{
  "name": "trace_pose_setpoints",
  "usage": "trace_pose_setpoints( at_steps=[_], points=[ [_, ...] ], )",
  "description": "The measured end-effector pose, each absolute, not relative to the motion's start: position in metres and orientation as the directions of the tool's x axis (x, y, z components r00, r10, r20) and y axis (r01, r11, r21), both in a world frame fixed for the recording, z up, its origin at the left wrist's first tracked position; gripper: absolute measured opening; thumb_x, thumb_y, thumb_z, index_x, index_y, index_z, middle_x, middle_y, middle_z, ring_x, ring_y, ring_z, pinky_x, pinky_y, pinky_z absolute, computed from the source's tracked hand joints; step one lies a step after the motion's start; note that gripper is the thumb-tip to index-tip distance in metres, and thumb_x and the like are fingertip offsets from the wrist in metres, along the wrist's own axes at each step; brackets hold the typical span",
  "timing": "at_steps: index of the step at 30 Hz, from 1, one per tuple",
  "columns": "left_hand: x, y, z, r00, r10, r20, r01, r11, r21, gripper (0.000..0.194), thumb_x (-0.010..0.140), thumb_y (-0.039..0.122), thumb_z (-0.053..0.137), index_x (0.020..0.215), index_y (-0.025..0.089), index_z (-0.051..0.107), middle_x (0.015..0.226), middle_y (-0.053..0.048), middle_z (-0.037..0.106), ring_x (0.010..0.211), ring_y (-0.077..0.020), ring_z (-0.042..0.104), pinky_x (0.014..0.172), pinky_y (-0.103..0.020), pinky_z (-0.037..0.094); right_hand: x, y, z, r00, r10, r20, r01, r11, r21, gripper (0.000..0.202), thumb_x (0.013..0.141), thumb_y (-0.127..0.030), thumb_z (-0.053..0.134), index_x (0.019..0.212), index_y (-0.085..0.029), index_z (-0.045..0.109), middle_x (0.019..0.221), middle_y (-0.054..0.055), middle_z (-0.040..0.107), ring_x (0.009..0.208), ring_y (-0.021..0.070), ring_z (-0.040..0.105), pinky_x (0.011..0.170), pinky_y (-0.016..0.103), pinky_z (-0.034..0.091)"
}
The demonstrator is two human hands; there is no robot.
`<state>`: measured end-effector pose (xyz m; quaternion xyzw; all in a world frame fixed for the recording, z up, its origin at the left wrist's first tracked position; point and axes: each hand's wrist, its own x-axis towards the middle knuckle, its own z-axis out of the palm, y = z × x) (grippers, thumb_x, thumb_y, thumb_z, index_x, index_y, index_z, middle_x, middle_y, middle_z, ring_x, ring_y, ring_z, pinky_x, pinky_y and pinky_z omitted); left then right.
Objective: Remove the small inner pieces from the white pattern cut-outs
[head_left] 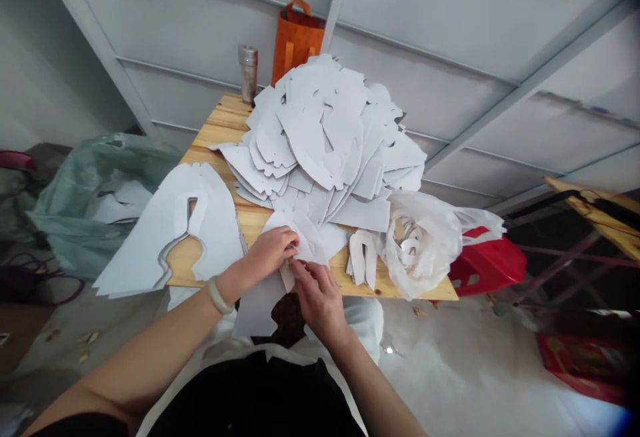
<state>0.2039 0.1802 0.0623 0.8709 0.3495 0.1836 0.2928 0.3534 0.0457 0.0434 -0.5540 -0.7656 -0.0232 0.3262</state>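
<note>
My left hand (270, 250), with a pale bangle at the wrist, has its fingers closed on a white cut-out sheet (305, 233) at the table's front edge. Close beside it, the fingers of my right hand (320, 293) pinch at the same sheet's edge; a tiny brownish bit shows between the fingertips, too small to name. Part of a sheet (255, 310) hangs below over my lap. Behind the hands rises a large heap of white cut-outs (325, 123). To the left lies a neat stack of curved cut-outs (145, 223).
Small U-shaped pieces (363, 257) and a clear plastic bag (425, 243) of scraps sit on the wooden table (220, 117) at right. A metal tumbler (249, 73) and orange bag (297, 43) stand behind. A green bag (100, 183) is at left, a red stool (490, 267) at right.
</note>
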Motion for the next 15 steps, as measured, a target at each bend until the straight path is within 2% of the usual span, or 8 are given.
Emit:
trace_pose_setpoints(
  at_steps=[2, 6, 8, 15],
  points=[
    [0.203, 0.179, 0.063, 0.692, 0.713, 0.116, 0.500, -0.589, 0.635, 0.008, 0.090, 0.014, 0.062, 0.091, 0.018, 0.068, 0.096, -0.006, 0.070, 0.094, -0.0219, 0.065, 0.084, -0.031, 0.051, 0.348, 0.052, 0.041, -0.161, 0.826, 0.541, 0.883, 0.365, -0.294, 0.043, 0.098, -0.008, 0.048, 0.137, -0.020, 0.061, 0.113, 0.013, 0.066, 0.095, 0.0245, 0.063, 0.088, 0.041, 0.056],
    [0.203, 0.179, 0.064, 0.686, 0.719, 0.108, 0.513, -0.584, 0.629, 0.007, 0.089, 0.013, 0.062, 0.091, 0.018, 0.068, 0.098, -0.007, 0.070, 0.093, -0.0219, 0.066, 0.084, -0.031, 0.051, 0.342, 0.059, 0.043, -0.121, 0.782, 0.611, 0.905, 0.339, -0.255, 0.027, 0.099, -0.008, 0.051, 0.114, -0.021, 0.069, 0.102, 0.009, 0.070, 0.088, 0.0235, 0.062, 0.082, 0.039, 0.053],
    [0.204, 0.179, 0.064, 0.680, 0.726, 0.102, 0.523, -0.578, 0.627, 0.008, 0.089, 0.014, 0.062, 0.091, 0.018, 0.068, 0.099, -0.006, 0.070, 0.092, -0.0216, 0.066, 0.084, -0.031, 0.051, 0.341, 0.056, 0.044, -0.128, 0.756, 0.641, 0.909, 0.348, -0.229, 0.026, 0.099, -0.007, 0.052, 0.106, -0.023, 0.071, 0.100, 0.008, 0.072, 0.086, 0.0228, 0.062, 0.080, 0.038, 0.052],
    [0.205, 0.181, 0.063, 0.675, 0.731, 0.098, 0.529, -0.573, 0.627, 0.009, 0.087, 0.012, 0.065, 0.091, 0.019, 0.069, 0.100, -0.006, 0.071, 0.096, -0.0221, 0.067, 0.087, -0.032, 0.052, 0.340, 0.034, 0.037, -0.088, 0.724, 0.685, 0.905, 0.345, -0.248, 0.031, 0.095, -0.005, 0.054, 0.110, -0.024, 0.072, 0.101, 0.008, 0.074, 0.099, 0.0257, 0.065, 0.086, 0.041, 0.052]
  ],
)
